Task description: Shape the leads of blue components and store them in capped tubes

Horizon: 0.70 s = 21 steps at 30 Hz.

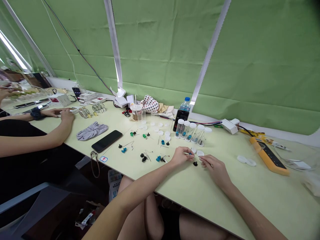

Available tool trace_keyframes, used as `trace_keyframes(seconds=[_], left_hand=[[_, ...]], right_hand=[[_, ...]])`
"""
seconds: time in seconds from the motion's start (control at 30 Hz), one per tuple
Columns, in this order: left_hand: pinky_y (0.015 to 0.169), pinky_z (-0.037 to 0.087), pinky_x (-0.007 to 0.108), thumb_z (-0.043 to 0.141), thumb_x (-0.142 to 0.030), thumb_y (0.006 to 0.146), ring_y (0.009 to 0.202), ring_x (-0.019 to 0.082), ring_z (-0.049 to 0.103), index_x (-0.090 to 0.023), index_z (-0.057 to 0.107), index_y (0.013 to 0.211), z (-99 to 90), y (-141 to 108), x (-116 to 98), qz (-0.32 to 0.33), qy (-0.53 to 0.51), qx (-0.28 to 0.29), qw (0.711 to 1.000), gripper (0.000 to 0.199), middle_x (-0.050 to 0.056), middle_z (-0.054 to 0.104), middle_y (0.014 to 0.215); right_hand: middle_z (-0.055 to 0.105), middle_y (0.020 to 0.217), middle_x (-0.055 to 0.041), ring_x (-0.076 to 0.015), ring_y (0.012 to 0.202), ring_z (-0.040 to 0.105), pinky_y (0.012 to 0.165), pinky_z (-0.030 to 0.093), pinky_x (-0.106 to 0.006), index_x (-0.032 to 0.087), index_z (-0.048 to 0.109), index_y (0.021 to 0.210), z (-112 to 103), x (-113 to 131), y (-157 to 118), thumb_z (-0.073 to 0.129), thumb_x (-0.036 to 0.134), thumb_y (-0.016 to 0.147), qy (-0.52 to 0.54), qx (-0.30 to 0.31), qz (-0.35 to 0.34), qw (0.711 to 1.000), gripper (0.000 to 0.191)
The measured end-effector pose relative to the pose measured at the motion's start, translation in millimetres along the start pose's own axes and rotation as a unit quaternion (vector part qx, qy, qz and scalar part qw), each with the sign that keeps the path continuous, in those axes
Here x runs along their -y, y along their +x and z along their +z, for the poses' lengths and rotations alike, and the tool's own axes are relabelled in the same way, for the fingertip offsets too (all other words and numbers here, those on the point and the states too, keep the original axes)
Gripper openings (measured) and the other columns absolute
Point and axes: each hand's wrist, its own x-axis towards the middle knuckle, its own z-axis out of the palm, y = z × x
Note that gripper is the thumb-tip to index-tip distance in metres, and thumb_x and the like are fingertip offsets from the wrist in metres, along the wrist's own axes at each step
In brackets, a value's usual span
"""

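Note:
My left hand pinches a small blue plastic piece just above the table. With fingertips closed, my right hand grips a thin metal rod whose far end reaches the blue piece; whether it sits inside cannot be made out. A black round part lies between and below the hands. White round caps are right behind my fingers. Farther back stands a row of clear tubes with white lids, blue parts and metal pins inside.
Small sets of blue parts, green parts, black parts and bent wires lie to the left. A phone showing a timer leans on a bottle. Another phone, a grey cloth, a yellow power strip and a co-worker's hands are around.

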Motion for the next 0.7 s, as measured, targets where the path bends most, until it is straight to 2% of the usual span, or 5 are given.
trace_keyframes(seconds=[0.23,0.37,0.53,0.7], left_hand=[[0.066,0.053,0.03,0.074,-0.029,0.059,0.065,0.014,0.061,-0.01,0.062,0.072,0.2,0.0,1.0,-0.008,0.021,0.0,1.0,0.026,0.003,0.061,0.07],[0.064,0.052,0.029,0.071,-0.028,0.063,0.061,0.014,0.061,-0.01,0.062,0.073,-0.5,0.5,1.3,-0.005,0.034,-0.005,0.999,0.023,0.003,0.061,0.069],[0.063,0.051,0.027,0.07,-0.027,0.064,0.059,0.013,0.061,-0.01,0.061,0.073,-0.7,-0.3,-1.3,-0.002,0.024,-0.012,1.0,0.021,0.002,0.06,0.068],[0.063,0.051,0.027,0.071,-0.027,0.064,0.059,0.012,0.06,-0.009,0.061,0.073,-0.3,0.3,-1.5,-0.007,0.012,-0.012,1.0,0.022,0.003,0.061,0.069]], right_hand=[[0.064,0.069,-0.0033,-0.0156,0.054,0.057,0.057,0.049,-0.029,0.019,0.063,0.102,6.6,-3.0,-1.5,0.048,0.048,0.084,0.058,-0.014,0.085,0.995,0.037],[0.064,0.074,-0.0046,-0.0157,0.057,0.057,0.06,0.048,-0.029,0.02,0.064,0.097,6.8,-1.0,0.5,0.043,0.045,0.087,0.009,0.006,0.038,0.999,0.034],[0.064,0.087,-0.0069,-0.0202,0.075,0.06,0.07,0.048,-0.032,0.022,0.06,0.109,6.5,-1.4,2.6,0.045,0.041,0.087,-0.065,0.023,-0.048,0.996,0.033],[0.065,0.09,-0.0067,-0.0208,0.081,0.062,0.076,0.047,-0.034,0.023,0.059,0.112,6.1,-3.7,0.6,0.039,0.039,0.09,-0.103,-0.002,-0.066,0.992,0.034]])
